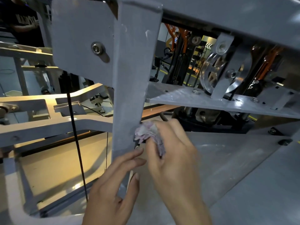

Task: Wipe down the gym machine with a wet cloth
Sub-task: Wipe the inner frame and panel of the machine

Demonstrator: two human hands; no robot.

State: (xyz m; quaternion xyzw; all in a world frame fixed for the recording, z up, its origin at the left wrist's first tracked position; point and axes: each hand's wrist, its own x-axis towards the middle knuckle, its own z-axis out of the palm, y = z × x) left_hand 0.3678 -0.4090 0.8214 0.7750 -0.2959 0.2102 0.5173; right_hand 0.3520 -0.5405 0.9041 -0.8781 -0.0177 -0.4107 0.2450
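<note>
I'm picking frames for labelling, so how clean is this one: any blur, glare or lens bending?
Head view: the right hand and the cloth it holds are slightly motion-smeared; the left hand is sharper; the pulley shows bright glare; the grey upright post and beams lean and bow from the wide lens; the top left corner is dark.

Past the grey frame the gym runs off dim, with orange and black racks [181, 46] standing on a dark floor striped yellow [191, 75], a lit white chevron sign [209, 45] far back, and warm light pooling on the pale floor [53, 161] lower left
</note>
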